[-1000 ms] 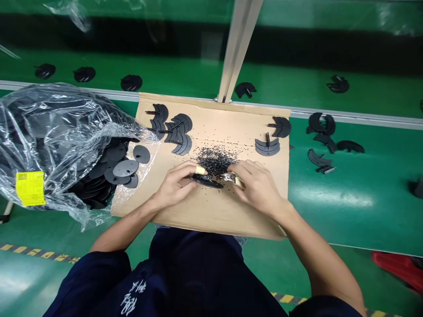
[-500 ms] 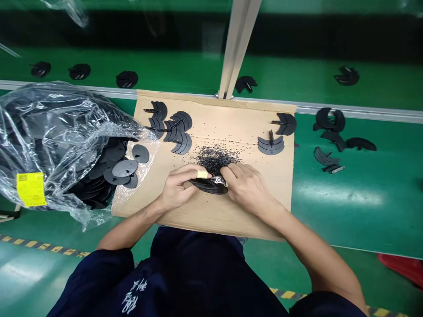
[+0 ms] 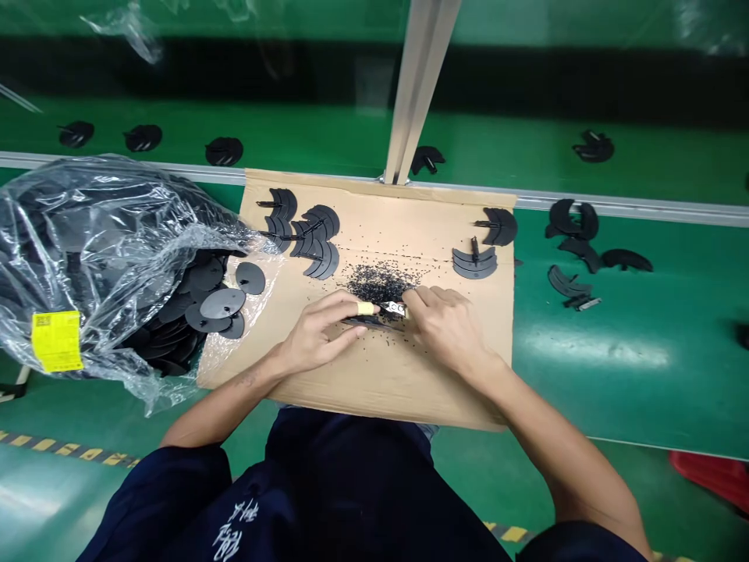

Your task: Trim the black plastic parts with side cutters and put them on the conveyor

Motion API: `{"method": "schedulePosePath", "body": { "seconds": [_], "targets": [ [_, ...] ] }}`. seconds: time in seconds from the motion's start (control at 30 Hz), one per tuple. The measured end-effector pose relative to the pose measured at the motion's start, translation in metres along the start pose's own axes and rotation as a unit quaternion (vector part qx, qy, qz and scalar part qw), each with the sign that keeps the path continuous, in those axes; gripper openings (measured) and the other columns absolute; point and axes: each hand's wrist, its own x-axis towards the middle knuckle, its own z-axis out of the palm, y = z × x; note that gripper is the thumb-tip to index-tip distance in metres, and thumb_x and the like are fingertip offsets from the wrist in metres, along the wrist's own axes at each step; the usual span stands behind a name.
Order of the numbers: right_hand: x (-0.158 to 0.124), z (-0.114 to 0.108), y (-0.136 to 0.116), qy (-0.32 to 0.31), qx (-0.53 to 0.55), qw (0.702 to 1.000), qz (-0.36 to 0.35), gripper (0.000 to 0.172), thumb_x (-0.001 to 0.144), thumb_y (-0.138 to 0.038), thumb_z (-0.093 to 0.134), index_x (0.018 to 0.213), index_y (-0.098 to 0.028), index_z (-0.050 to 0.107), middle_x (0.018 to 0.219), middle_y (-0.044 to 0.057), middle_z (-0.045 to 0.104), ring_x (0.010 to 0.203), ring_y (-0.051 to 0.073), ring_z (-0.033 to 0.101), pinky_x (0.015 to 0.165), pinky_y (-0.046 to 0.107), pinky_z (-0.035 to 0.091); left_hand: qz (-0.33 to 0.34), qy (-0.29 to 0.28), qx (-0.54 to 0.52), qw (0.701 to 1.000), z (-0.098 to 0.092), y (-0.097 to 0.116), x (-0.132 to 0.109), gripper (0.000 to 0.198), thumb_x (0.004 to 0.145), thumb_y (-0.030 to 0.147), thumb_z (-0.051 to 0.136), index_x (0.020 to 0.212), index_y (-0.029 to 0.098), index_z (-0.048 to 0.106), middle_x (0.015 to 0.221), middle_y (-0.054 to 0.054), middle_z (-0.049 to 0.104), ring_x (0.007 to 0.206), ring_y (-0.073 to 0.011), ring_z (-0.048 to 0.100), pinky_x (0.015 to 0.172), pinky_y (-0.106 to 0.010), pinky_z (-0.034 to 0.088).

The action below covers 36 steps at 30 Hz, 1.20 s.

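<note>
My left hand (image 3: 324, 328), with yellow tape on one finger, pinches a thin black part (image 3: 374, 321) over the cardboard sheet (image 3: 351, 382). My right hand (image 3: 438, 324) is closed around a small metal tool (image 3: 394, 309), whose head meets the black part near my left fingertips. Most of the tool is hidden in my right fist. Just beyond my hands lies a pile of tiny black bits (image 3: 380, 281), scattered over the cardboard.
A clear plastic bag (image 3: 105, 195) of black discs spills onto the cardboard at left. Curved black pieces (image 3: 321, 257) lie at the back left, others (image 3: 475, 261) at the back right. A metal post (image 3: 418, 94) rises behind.
The black part has tilted and now shows nearly edge-on. The tool's metal head has turned and shows more plainly. My left thumb has moved outward to the right. The view has shifted slightly.
</note>
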Motion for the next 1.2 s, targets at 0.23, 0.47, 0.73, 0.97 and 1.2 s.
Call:
{"method": "schedulePosePath", "body": {
  "seconds": [0.23,0.47,0.73,0.97,1.2],
  "targets": [
    [-0.01,-0.007,0.014,-0.026,0.032,0.998,0.041,0.021,0.088,-0.004,0.048,0.094,-0.014,0.065,0.083,0.011,0.069,0.074,0.022,0.055,0.067,0.033,0.031,-0.046,-0.013,0.027,0.998,-0.003,-0.008,0.011,0.016,0.097,0.026,0.063,0.106,0.017,0.071,0.097,-0.006,0.07,0.088,-0.0165,0.065,0.078,-0.029,0.053],
    [-0.009,-0.005,0.006,0.073,0.359,0.927,0.077,0.023,0.095,-0.04,0.063,0.104,-0.019,0.065,0.097,0.007,0.072,0.079,0.02,0.061,0.068,0.031,0.043,-0.15,-0.021,-0.101,0.983,0.007,-0.01,0.013,0.03,0.094,0.045,0.067,0.091,0.016,0.073,0.089,-0.006,0.07,0.084,-0.0185,0.064,0.075,-0.029,0.052],
    [-0.003,0.009,-0.004,0.243,0.158,0.954,-0.075,0.02,0.091,-0.005,0.048,0.089,-0.02,0.062,0.07,0.001,0.055,0.067,0.018,0.043,0.065,0.032,0.03,-0.162,-0.137,-0.175,0.962,-0.009,-0.014,0.035,0.044,0.098,0.054,0.058,0.102,0.015,0.078,0.1,-0.01,0.077,0.088,-0.0193,0.071,0.084,-0.032,0.057],
    [-0.009,0.024,0.013,0.226,0.11,0.968,0.017,0.014,0.097,-0.024,0.053,0.104,-0.016,0.063,0.082,0.006,0.061,0.076,0.021,0.049,0.069,0.033,0.033,-0.052,-0.152,0.102,0.982,-0.059,-0.04,0.102,0.018,0.094,0.026,0.062,0.1,0.018,0.078,0.099,-0.007,0.078,0.091,-0.0196,0.07,0.084,-0.033,0.054],
    [-0.026,0.029,0.023,0.139,0.107,0.981,0.077,0.021,0.093,-0.023,0.053,0.111,-0.016,0.06,0.097,0.01,0.064,0.087,0.025,0.052,0.076,0.036,0.036,-0.162,-0.058,0.384,0.907,-0.106,-0.106,0.19,0.019,0.088,0.023,0.059,0.093,0.02,0.078,0.102,-0.013,0.077,0.107,-0.0301,0.067,0.1,-0.042,0.052]
  ]
}}
